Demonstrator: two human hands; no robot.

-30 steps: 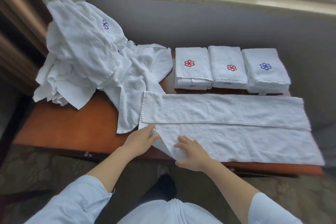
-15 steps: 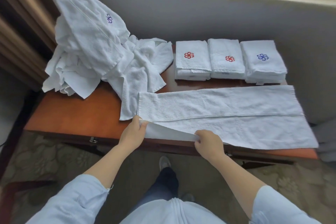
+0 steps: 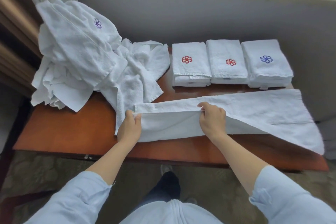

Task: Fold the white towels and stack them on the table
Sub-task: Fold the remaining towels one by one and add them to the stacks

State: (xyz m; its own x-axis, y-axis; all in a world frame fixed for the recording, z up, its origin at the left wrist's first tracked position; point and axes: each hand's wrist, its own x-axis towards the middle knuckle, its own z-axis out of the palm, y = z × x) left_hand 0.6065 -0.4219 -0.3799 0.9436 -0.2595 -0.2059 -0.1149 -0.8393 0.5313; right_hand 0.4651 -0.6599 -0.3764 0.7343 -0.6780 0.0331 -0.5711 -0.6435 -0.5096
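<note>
1. White towel (image 3: 254, 111) lies lengthwise across the table (image 3: 63, 129), its near edge lifted.
2. My left hand (image 3: 129, 127) pinches that edge at the left corner.
3. My right hand (image 3: 211, 121) grips it further along, near the middle.

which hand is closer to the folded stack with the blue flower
Right. The right hand grips the long towel, in front and left of the blue-flower stack; the left hand grips it farther left.

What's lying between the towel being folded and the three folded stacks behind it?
Nothing but a narrow strip of bare wooden table separates the long towel from the folded stacks; this shows in the head view.
</note>
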